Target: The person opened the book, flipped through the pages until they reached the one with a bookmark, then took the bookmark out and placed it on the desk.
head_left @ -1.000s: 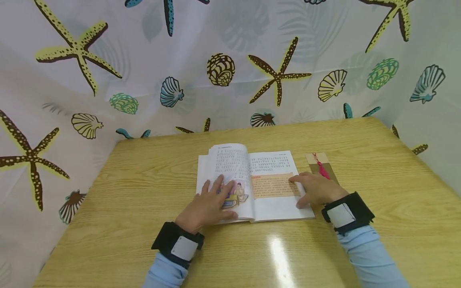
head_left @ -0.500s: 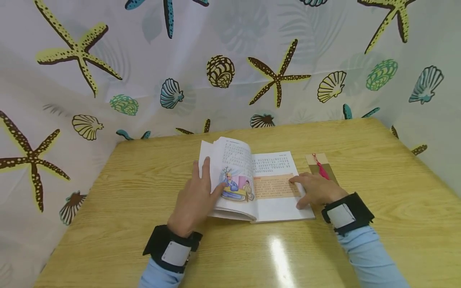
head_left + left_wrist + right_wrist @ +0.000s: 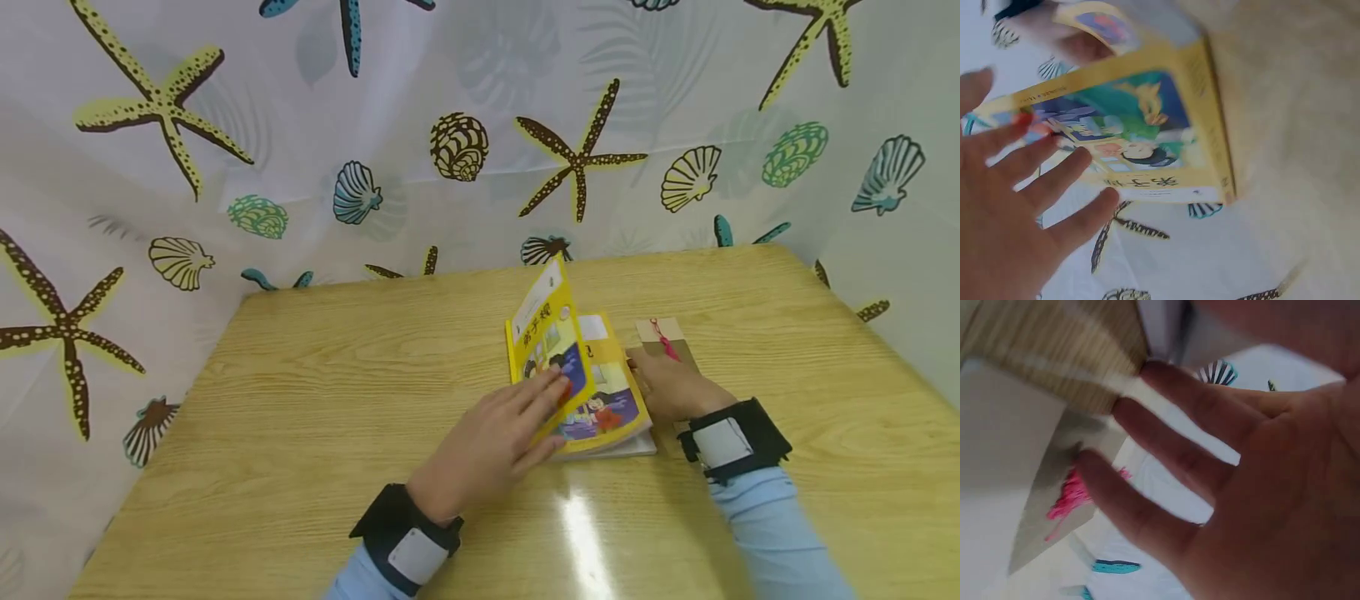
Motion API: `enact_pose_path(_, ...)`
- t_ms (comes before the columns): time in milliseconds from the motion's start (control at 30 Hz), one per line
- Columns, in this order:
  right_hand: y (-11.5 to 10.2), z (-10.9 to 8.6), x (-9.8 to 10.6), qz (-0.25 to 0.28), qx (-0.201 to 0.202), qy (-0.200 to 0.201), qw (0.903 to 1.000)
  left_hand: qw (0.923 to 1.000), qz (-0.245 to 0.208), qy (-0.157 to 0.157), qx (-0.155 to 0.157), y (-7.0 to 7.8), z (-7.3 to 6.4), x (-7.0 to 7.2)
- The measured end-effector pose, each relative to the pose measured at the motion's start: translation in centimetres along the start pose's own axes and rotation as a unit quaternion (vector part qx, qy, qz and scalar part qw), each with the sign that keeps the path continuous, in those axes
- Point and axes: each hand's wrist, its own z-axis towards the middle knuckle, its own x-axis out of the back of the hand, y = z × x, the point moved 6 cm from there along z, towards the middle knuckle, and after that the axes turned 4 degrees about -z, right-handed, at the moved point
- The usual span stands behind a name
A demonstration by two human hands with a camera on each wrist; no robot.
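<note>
A book with a yellow illustrated cover (image 3: 553, 333) stands partly closed on the table. That cover slants up from the spine at left, over a similar yellow illustrated sheet (image 3: 603, 408) lying beneath. My left hand (image 3: 495, 442) pushes the raised cover from its outer face with extended fingers; the left wrist view shows them spread against the picture. At the book's right edge rests my right hand (image 3: 675, 390), its fingers extended and slightly bent in the right wrist view. Partly behind that hand lies a brown bookmark (image 3: 678, 342) with a pink tassel (image 3: 1072, 497).
The book lies on a light wooden table (image 3: 337, 358). Behind it hangs a white cloth (image 3: 405, 83) printed with starfish and shells, running along the table's back and sides.
My left hand has lifted the left-hand pages and cover and swung them over to the right, hiding the open pages. My right hand has shifted slightly right to the book's edge.
</note>
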Motion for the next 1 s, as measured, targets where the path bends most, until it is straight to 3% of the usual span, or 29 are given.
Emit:
enact_pose_path(67, 0.7, -0.2, 0.3, 0.02, -0.001, 0.001, 0.9998, 0.9967, 0.049, -0.064, -0.003, 0.1, 0.0, -1.8)
enact_pose_path(167, 1.5, -0.4, 0.6, 0.071, -0.011, -0.006, 0.9974, 0.9869, 0.081, -0.138, 0.025, -0.4, -0.2, -3.9)
enact_pose_path(300, 1.4, -0.4, 0.7, 0.097, -0.009, -0.02, 0.995, 0.9769, 0.085, -0.184, 0.067, -1.0, -0.5, -5.0)
enact_pose_path(433, 0.5, 0.0, 0.1, 0.033, 0.003, -0.038, 0.9987, 0.971, 0.1, -0.202, 0.081, -1.0, -0.6, -5.3)
enact_pose_path(567, -0.2, 0.2, -0.5, -0.026, -0.019, -0.053, 0.9981, 0.9658, 0.11, -0.217, 0.088, -0.9, -0.7, -5.5)
enact_pose_path(800, -0.8, 0.3, -0.6, -0.036, -0.043, -0.059, 0.9967, 0.9607, 0.117, -0.235, 0.092, -0.8, -0.7, -5.6)
enact_pose_path(1000, -0.6, 0.4, -0.7, -0.035, -0.052, -0.061, 0.9962, 0.9632, 0.107, -0.231, 0.086, -0.9, -0.6, -5.5)
